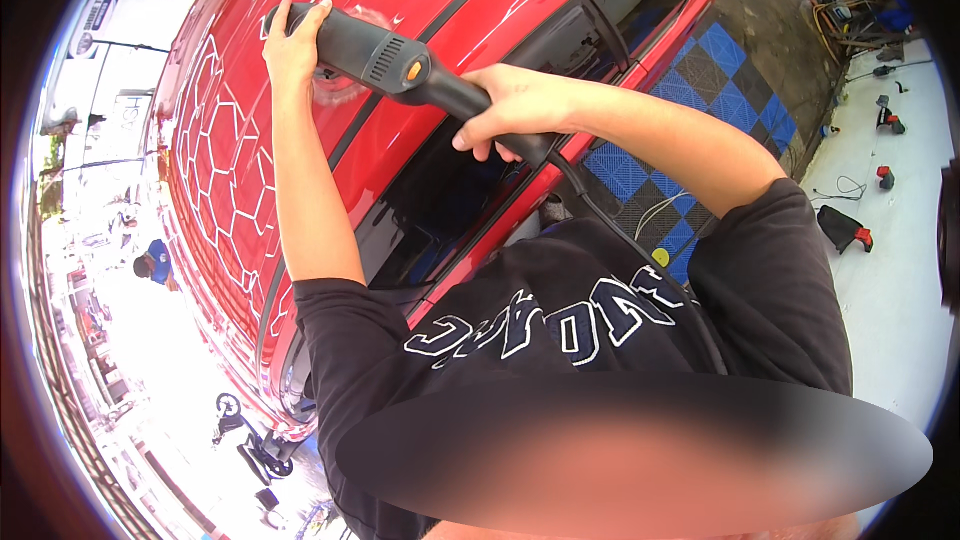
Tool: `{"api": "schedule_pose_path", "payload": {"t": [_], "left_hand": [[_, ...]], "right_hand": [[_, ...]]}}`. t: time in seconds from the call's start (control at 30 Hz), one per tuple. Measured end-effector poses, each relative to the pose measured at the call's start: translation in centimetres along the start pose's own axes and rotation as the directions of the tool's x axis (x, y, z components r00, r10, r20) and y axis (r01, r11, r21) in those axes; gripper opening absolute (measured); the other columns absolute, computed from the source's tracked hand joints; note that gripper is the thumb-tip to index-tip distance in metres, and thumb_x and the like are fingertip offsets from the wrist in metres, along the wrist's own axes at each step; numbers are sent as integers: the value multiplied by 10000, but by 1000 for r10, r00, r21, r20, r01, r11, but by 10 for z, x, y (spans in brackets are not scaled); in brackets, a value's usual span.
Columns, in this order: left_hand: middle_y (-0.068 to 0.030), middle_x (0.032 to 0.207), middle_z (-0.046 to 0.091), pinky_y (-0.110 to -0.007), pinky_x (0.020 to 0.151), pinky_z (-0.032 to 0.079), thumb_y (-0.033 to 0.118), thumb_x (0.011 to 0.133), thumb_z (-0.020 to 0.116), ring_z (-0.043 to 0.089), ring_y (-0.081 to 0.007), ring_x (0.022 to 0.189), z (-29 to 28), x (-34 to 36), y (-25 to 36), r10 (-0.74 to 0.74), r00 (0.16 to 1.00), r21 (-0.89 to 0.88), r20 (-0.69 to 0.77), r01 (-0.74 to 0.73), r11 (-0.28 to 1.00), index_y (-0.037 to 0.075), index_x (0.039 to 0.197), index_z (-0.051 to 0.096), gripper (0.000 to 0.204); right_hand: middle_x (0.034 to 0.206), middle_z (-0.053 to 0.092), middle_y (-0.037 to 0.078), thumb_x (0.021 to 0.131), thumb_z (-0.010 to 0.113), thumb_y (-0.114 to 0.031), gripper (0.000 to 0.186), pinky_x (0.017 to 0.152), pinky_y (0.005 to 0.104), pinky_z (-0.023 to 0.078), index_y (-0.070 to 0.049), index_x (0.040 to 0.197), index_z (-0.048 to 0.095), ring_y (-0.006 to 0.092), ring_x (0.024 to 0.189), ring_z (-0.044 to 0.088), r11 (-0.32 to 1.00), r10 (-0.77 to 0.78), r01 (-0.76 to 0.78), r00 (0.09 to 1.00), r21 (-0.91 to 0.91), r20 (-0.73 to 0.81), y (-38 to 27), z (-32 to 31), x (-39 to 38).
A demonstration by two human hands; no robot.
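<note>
A black corded polishing machine (pixel 375 52) lies across the red car roof (pixel 300 130). My left hand (pixel 294 38) clasps its head end at the far left, fingers curled over the top. Around the rear handle, my right hand (pixel 512 105) is wrapped, thumb on the near side. An orange switch (pixel 414 70) shows on the body just ahead of that grip. Beneath the head, the pad is mostly hidden; a hazy, whitish smear (pixel 340 90) surrounds it on the paint. The black power cord (pixel 605 215) runs from the handle's end back along my right side.
White hexagon reflections cover the glossy paint. Dark side windows (pixel 430 180) line the car's near side. Blue and grey floor tiles (pixel 715 80) lie to the right, beside a white surface (pixel 880 280) with several tools. A motorbike (pixel 260 445) stands at lower left.
</note>
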State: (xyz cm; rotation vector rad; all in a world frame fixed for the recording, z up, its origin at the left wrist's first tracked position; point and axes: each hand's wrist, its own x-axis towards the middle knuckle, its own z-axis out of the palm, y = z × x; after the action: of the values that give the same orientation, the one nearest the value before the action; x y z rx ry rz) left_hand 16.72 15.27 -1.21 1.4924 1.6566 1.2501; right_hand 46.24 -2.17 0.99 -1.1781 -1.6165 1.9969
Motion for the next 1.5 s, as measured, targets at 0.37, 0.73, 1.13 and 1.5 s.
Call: {"api": "schedule_pose_path", "payload": {"t": [0.37, 0.73, 1.13, 1.5], "left_hand": [[-173, 1342, 677, -355, 1055, 491, 279, 773, 937, 653, -226, 1189, 70, 49, 3, 98, 987, -351, 129, -47, 935, 54, 1460, 659, 775], [-215, 1581, 485, -429, 1117, 488, 278, 811, 932, 552, -308, 1374, 152, 51, 54, 272, 877, -397, 396, -103, 912, 87, 1684, 306, 1092], [-247, 1529, 505, -426, 1112, 489, 388, 766, 943, 551, -326, 1354, 209, 98, 29, 437, 853, -512, 286, -249, 822, 53, 1666, 324, 1142], [-211, 1443, 595, -407, 1095, 497, 375, 789, 927, 598, -283, 1302, 131, 45, 8, 393, 880, -431, 267, -256, 865, 62, 1615, 418, 1019]], "right_hand": [[713, 606, 58, 923, 760, -131, 390, 508, 322, 529, 52, 1217, 582, 141, 516, 613, 967, -67, -7, 958, -256, -277, -2, -27, -28], [697, 599, 58, 845, 686, -75, 420, 504, 314, 536, 71, 1226, 586, 147, 516, 617, 987, -56, -24, 879, -161, -474, 17, -79, -55], [706, 582, 56, 873, 687, -51, 436, 523, 323, 519, 54, 1279, 570, 151, 526, 600, 992, -28, -40, 854, -119, -520, 18, -86, -48], [714, 610, 55, 928, 752, -131, 306, 532, 326, 530, 45, 1098, 568, 147, 560, 634, 971, -27, -68, 922, -228, -387, 18, -47, -54]]}}
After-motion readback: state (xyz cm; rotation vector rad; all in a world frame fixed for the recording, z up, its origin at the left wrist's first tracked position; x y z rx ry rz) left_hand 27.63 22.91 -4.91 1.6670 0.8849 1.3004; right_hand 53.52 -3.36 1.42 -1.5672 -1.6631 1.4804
